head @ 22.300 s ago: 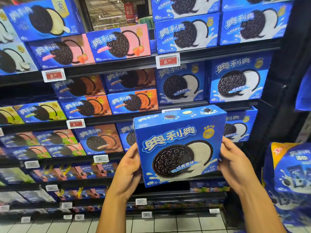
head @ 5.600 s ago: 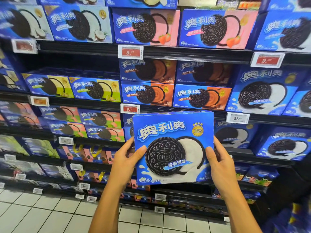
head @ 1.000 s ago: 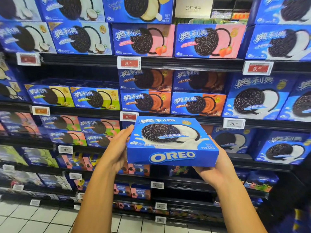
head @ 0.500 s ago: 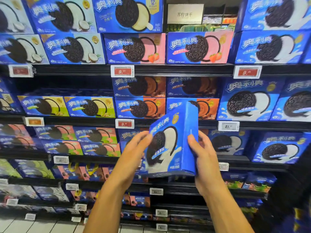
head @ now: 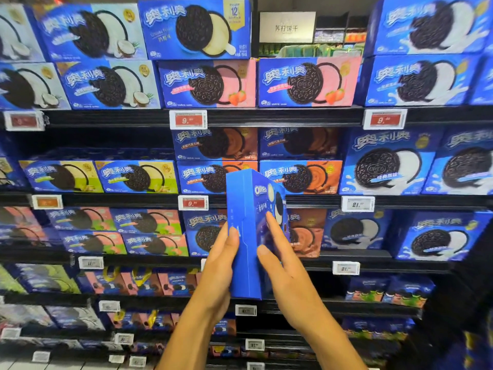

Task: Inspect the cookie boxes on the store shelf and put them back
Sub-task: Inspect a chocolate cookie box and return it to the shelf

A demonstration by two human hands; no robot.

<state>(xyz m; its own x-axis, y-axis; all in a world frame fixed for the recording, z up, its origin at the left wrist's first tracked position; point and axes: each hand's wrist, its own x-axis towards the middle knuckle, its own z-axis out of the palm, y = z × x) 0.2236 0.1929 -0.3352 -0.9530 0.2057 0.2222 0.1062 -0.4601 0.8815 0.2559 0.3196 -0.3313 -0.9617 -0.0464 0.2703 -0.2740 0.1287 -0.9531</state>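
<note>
A black metal store shelf (head: 280, 118) of several tiers carries rows of blue cardboard cookie boxes (head: 210, 85), some stacked two high. White and red price tags (head: 188, 119) are clipped along the tier edges. The lower tiers hold smaller, blurred packets (head: 170, 283).

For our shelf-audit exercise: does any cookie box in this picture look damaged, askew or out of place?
Only the blue box stands out: it is off the shelf, held edge-on between the left hand and right hand. No dents or tears show. Shelved boxes face forward in stacks.
</note>
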